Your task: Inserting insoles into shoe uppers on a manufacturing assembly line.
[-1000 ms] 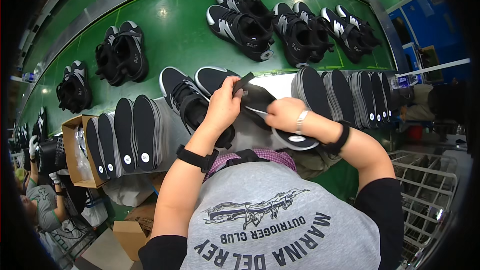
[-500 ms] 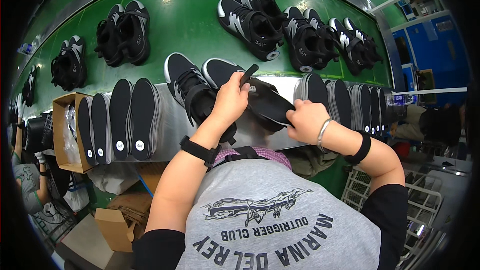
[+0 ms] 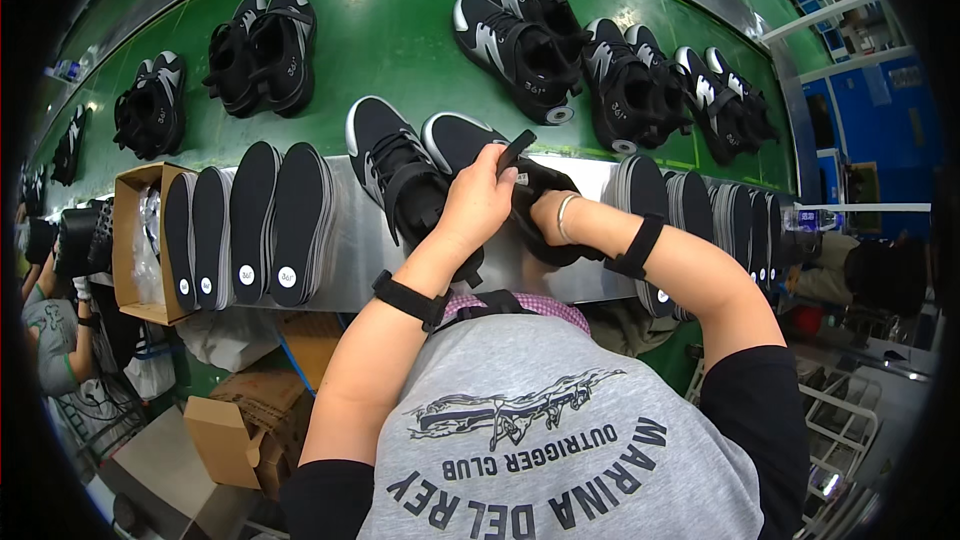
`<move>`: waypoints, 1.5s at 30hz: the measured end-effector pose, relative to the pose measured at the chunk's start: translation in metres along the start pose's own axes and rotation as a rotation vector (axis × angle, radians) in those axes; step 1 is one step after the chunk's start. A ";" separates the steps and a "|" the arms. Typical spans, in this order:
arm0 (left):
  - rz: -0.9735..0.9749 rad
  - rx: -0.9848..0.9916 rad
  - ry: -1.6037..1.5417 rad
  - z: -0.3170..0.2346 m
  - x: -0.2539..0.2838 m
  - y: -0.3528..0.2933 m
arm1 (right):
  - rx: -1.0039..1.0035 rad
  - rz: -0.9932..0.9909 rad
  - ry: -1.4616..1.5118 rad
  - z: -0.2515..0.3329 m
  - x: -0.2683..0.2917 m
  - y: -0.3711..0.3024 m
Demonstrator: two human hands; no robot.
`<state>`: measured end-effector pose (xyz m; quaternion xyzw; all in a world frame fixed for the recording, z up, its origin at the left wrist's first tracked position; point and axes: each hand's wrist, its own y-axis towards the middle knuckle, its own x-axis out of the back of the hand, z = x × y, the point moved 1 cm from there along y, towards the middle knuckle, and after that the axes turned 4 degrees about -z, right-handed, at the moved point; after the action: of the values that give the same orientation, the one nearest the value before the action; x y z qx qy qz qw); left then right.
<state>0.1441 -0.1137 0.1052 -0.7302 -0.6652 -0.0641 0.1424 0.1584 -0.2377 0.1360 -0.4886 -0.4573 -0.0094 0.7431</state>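
A black sneaker with a silver toe edge stands on the metal ledge in front of me. My left hand is closed on its upper, pinching the raised black tongue or strap. My right hand reaches down into the shoe's opening, its fingers hidden inside. No insole shows in that hand; the shoe's inside is mostly covered. Directly left of it stands the matching sneaker, laced and strapped, touched by neither palm.
Stacks of black insoles line the ledge at left, more insole stacks at right. A cardboard box with clear plastic stands far left. Pairs of sneakers sit on the green surface beyond. Another person's arm shows far left.
My right hand has moved left and into the shoe's opening. The black insole it held at the opening is now out of sight. My left hand keeps its hold.
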 end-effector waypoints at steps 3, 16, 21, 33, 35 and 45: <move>-0.018 -0.015 0.021 -0.002 0.000 -0.001 | -0.087 0.099 -0.143 0.005 -0.013 0.012; -0.049 -0.081 0.080 0.000 -0.001 -0.005 | -0.037 0.201 0.010 0.000 -0.009 -0.030; -0.062 -0.106 0.025 -0.006 -0.006 -0.004 | -0.067 0.382 0.085 -0.004 -0.025 -0.026; 0.078 0.021 0.653 -0.022 0.039 -0.063 | -0.134 0.017 0.259 0.028 -0.032 -0.021; 0.211 0.130 0.656 -0.021 0.036 -0.053 | -0.095 -0.043 0.251 0.043 -0.026 -0.012; 0.086 0.042 0.697 0.003 0.048 0.000 | 0.079 -0.945 0.615 0.055 -0.012 -0.031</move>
<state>0.1489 -0.0669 0.1163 -0.6886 -0.5464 -0.2896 0.3787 0.1004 -0.2192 0.1555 -0.1773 -0.3888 -0.4657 0.7750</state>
